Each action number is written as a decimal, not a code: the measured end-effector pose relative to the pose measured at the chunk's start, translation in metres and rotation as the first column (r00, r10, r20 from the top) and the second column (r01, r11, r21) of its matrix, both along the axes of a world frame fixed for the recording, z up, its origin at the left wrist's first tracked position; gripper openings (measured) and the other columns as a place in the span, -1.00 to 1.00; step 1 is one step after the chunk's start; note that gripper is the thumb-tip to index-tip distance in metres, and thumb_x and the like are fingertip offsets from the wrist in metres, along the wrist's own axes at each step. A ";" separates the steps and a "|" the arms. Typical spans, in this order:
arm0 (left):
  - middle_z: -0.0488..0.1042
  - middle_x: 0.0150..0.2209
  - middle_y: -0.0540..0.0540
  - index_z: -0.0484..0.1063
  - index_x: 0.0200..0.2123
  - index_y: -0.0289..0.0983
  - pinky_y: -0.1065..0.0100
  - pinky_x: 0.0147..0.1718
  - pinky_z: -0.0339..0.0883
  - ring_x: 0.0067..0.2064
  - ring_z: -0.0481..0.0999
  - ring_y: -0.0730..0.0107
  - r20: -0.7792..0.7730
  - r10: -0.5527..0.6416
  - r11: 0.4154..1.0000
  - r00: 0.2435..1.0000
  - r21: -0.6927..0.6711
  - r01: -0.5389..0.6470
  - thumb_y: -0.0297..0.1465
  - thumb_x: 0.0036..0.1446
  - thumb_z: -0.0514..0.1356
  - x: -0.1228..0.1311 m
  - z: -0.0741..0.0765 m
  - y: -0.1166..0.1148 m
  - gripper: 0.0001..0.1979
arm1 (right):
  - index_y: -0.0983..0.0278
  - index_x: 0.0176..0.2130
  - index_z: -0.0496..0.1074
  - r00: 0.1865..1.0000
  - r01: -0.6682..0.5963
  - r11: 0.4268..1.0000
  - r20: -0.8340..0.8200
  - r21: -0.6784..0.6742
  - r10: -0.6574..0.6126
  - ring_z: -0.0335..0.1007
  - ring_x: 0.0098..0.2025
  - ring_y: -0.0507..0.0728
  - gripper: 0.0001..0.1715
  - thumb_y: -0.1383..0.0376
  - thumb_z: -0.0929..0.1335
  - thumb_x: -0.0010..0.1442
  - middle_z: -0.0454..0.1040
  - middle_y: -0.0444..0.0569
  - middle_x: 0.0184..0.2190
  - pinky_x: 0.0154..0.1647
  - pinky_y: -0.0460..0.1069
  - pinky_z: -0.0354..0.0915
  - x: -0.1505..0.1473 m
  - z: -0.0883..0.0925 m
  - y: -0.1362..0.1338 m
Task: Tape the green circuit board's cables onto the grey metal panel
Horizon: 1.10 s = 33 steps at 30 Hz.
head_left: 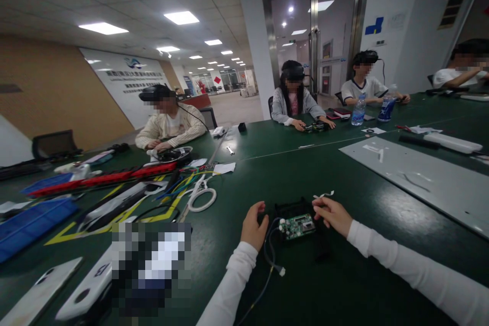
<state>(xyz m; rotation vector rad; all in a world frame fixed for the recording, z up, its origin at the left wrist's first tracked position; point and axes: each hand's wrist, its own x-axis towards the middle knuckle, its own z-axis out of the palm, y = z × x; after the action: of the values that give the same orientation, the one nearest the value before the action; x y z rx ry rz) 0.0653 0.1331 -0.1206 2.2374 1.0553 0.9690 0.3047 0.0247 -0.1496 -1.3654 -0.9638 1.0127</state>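
Observation:
A green circuit board [298, 227] with white connectors rests on a black plastic housing [292, 208] in front of me. My left hand [254, 225] is beside its left edge, fingers loosely bent, thumb apart, holding nothing. At the right edge, my right hand [333, 215] has its thumb and fingertips drawn together. Whatever may be between them is too small to make out. Just behind those fingertips shows a thin white strip [324, 194]; whether they touch it is unclear. A dark cable [272, 252] with a white plug runs from the board's left side toward me.
A large grey panel [420, 183] lies to the right. On the left are phones [46, 290], a blue tray [34, 224], a coiled white cable [202, 199] and red strips [110, 178]. Several people sit across the green table, near two bottles [358, 112].

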 end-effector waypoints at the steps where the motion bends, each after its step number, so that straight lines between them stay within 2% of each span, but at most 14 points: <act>1: 0.38 -0.16 -0.15 0.24 -0.10 -0.30 0.18 -0.12 0.26 -0.12 0.40 0.33 -0.001 -0.001 1.000 1.000 -0.003 0.001 -0.49 -0.01 0.06 0.000 0.000 0.000 -0.66 | 0.28 -0.26 0.31 1.000 0.007 1.000 -0.012 0.013 -0.007 0.28 -0.60 -0.01 -0.65 0.16 0.33 -0.06 0.39 -0.11 -0.49 -0.74 -0.14 0.10 0.001 -0.002 0.001; 6: 0.39 -0.16 -0.15 0.23 -0.09 -0.30 0.18 -0.12 0.26 -0.13 0.41 0.33 0.001 -0.007 1.000 1.000 -0.007 0.007 -0.51 -0.02 0.06 0.000 0.000 0.000 -0.65 | 0.27 -0.46 0.16 0.997 0.011 0.999 -0.075 0.044 -0.008 0.30 -0.59 -0.03 -0.80 0.30 0.31 -0.12 0.39 -0.14 -0.43 -0.72 -0.16 0.15 0.003 -0.006 0.004; 8: 0.39 -0.16 -0.15 0.23 -0.09 -0.30 0.18 -0.12 0.26 -0.13 0.41 0.33 0.000 -0.007 1.000 1.000 -0.003 0.007 -0.51 -0.02 0.06 0.000 0.000 0.000 -0.65 | 0.27 -0.47 0.14 0.995 0.018 0.998 -0.099 0.065 -0.012 0.35 -0.49 0.01 -0.80 0.34 0.30 -0.15 0.38 -0.11 -0.36 -0.69 -0.16 0.19 0.003 -0.004 0.004; 12: 0.39 -0.16 -0.15 0.24 -0.10 -0.30 0.18 -0.12 0.27 -0.13 0.40 0.32 -0.006 -0.007 1.000 1.000 -0.003 0.007 -0.51 -0.02 0.06 0.000 0.000 0.000 -0.66 | 0.24 -0.33 0.18 0.988 0.031 0.994 -0.153 0.106 -0.014 0.35 -0.26 0.12 -0.67 0.38 0.30 -0.19 0.33 -0.05 -0.23 -0.68 -0.16 0.23 0.001 0.002 0.002; 15: 0.39 -0.16 -0.15 0.23 -0.09 -0.29 0.18 -0.11 0.26 -0.12 0.40 0.33 -0.003 -0.009 1.000 1.000 -0.002 0.009 -0.50 -0.01 0.06 0.000 -0.001 0.000 -0.65 | 0.22 -0.21 0.20 0.985 0.022 0.995 -0.175 0.101 -0.004 0.33 -0.23 0.13 -0.56 0.38 0.30 -0.19 0.31 -0.02 -0.18 -0.68 -0.17 0.23 0.001 0.004 0.002; 19: 0.38 -0.15 -0.15 0.22 -0.08 -0.29 0.18 -0.09 0.25 -0.12 0.40 0.34 -0.001 -0.015 1.000 1.000 -0.003 0.015 -0.50 0.00 0.06 -0.001 -0.002 0.002 -0.65 | 0.24 -0.19 0.24 0.988 -0.006 0.993 -0.152 0.116 0.024 0.31 -0.20 0.13 -0.58 0.38 0.29 -0.15 0.28 0.01 -0.12 -0.67 -0.17 0.22 0.000 0.004 0.001; 24: 0.37 -0.14 -0.16 0.21 -0.07 -0.30 0.19 -0.08 0.24 -0.11 0.39 0.34 -0.013 -0.016 1.000 1.000 -0.001 0.016 -0.49 0.01 0.05 -0.001 -0.002 0.002 -0.65 | 0.23 -0.15 0.26 0.997 -0.054 0.991 -0.046 0.120 0.060 0.30 -0.19 0.13 -0.57 0.39 0.27 -0.11 0.27 -0.01 -0.10 -0.66 -0.17 0.21 -0.003 0.002 0.001; 27: 0.37 -0.14 -0.16 0.21 -0.07 -0.31 0.19 -0.09 0.24 -0.11 0.39 0.34 -0.015 -0.014 1.000 1.000 -0.003 0.014 -0.48 0.01 0.05 -0.001 -0.003 0.002 -0.65 | 0.22 -0.12 0.25 0.999 -0.027 0.993 0.038 0.117 0.022 0.31 -0.23 0.11 -0.55 0.39 0.25 -0.10 0.29 -0.01 -0.15 -0.65 -0.15 0.21 -0.004 0.004 -0.001; 30: 0.37 -0.14 -0.15 0.22 -0.07 -0.30 0.19 -0.09 0.24 -0.11 0.39 0.33 -0.006 -0.018 1.000 1.000 0.007 0.018 -0.49 0.00 0.05 -0.002 -0.004 0.002 -0.65 | 0.23 -0.20 0.31 0.967 0.019 0.983 0.246 0.181 -0.064 0.30 -0.25 0.08 -0.63 0.41 0.24 -0.08 0.26 -0.02 -0.14 -0.56 -0.10 0.27 -0.004 0.009 -0.005; 33: 0.38 -0.14 -0.15 0.21 -0.07 -0.29 0.19 -0.09 0.24 -0.12 0.39 0.33 0.000 -0.021 1.000 1.000 0.012 0.021 -0.48 0.00 0.06 -0.003 -0.006 0.004 -0.64 | 0.23 -0.23 0.34 0.879 -0.002 0.968 0.462 0.251 -0.118 0.29 -0.22 0.05 -0.66 0.45 0.22 -0.07 0.19 -0.03 -0.04 -0.36 -0.04 0.31 -0.004 0.012 -0.008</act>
<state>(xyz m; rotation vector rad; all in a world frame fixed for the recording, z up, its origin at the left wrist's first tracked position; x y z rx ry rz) 0.0622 0.1369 -0.1270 2.2537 1.0262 0.9696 0.3007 0.0170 -0.1372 -1.4502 -1.3529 0.4902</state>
